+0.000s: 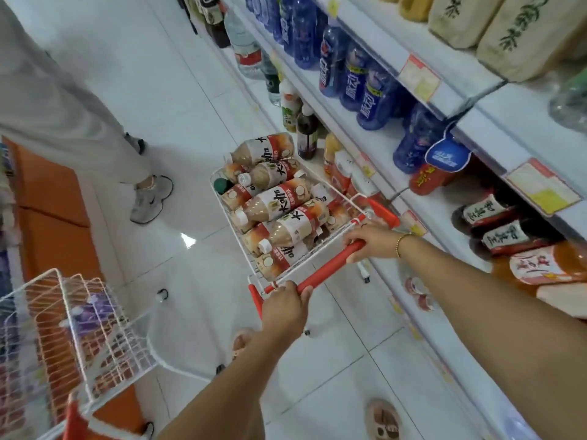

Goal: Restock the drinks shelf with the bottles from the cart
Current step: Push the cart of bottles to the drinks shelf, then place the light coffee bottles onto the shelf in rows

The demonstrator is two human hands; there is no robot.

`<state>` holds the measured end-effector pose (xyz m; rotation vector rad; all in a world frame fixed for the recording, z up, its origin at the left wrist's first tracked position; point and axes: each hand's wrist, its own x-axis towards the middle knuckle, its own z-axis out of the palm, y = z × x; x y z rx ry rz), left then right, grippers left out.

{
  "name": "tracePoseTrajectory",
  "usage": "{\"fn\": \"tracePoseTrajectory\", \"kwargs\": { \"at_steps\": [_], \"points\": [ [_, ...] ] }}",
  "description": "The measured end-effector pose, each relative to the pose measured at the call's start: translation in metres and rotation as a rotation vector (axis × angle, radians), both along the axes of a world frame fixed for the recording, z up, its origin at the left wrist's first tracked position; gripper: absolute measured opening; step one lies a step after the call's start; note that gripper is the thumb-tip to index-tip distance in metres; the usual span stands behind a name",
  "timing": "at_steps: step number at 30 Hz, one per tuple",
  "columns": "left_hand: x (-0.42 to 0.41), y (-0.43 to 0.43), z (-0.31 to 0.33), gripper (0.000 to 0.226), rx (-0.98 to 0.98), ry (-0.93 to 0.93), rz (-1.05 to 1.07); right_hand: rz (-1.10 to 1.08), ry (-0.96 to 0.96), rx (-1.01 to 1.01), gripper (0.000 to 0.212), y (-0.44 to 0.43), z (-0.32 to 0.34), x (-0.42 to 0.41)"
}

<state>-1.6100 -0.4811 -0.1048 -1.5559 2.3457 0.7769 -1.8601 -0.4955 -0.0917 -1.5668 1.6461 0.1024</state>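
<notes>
You are gripping the red handle (330, 265) of the cart (218, 198) with both hands, left hand (284, 308) clasping one end, right hand (370, 241) the other. The bottles (276, 201) are lying piled in the cart just beyond your fingers, beside the drinks shelf (384, 144).

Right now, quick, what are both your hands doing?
Left hand: closed, gripping the red cart handle.
Right hand: closed, gripping the same handle.

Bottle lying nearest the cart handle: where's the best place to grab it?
Probably from above, round the labelled middle of the bottle: it lies on its side atop the pile, parallel to the handle, with its upper side clear.
</notes>
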Motion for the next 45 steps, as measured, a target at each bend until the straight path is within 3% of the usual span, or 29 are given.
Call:
{"fn": "tracePoseTrajectory", "kwargs": {
  "at_steps": [13,19,22,25,27,29,32,34,37,40,42,45],
  "points": [
    [0.001,-0.129,0.003,0.054,0.288,-0.102,-0.195,-0.189,0.097,0.116,0.023,-0.08,0.004,0.009],
    [-0.011,-0.194,0.014,0.044,0.638,-0.163,-0.308,-0.294,0.063,0.194,0.016,-0.09,0.001,0.007],
    [-0.009,-0.247,0.027,0.026,0.577,-0.073,-0.052,-0.294,0.086,0.217,0.016,-0.092,0.006,0.009],
    [0.001,-0.305,0.036,0.016,0.339,0.113,0.283,-0.356,0.107,0.249,0.023,-0.096,0.013,0.022],
    [-0.002,-0.332,0.037,0.041,0.309,0.188,0.414,-0.563,-0.056,0.238,0.026,-0.104,0.017,0.04],
    [-0.015,-0.348,0.037,0.061,0.364,0.163,0.431,-0.919,-0.326,0.14,0.015,-0.12,0.019,0.071],
    [-0.033,-0.353,0.04,0.053,0.469,0.109,0.352,-1.424,-0.4,0.0,0.007,-0.149,-0.002,0.123],
    [-0.038,-0.354,0.033,0.055,0.489,0.036,0.228,-1.732,-0.483,0.067,0.023,-0.171,-0.015,0.154],
    [-0.04,-0.36,0.022,0.063,0.483,-0.018,0.024,-2.142,-0.786,0.226,0.034,-0.204,-0.025,0.18],
    [-0.044,-0.37,0.025,0.041,0.456,0.009,-0.157,-2.438,-1.073,0.137,0.033,-0.227,-0.022,0.19],
    [-0.046,-0.374,0.03,0.032,0.448,0.041,-0.246,-2.49,-0.933,0.08,0.029,-0.234,-0.01,0.194],
    [-0.06,-0.381,0.054,0.038,0.371,0.088,-0.393,-2.355,-0.443,0.118,0.018,-0.235,0.023,0.191]
  ]
}}
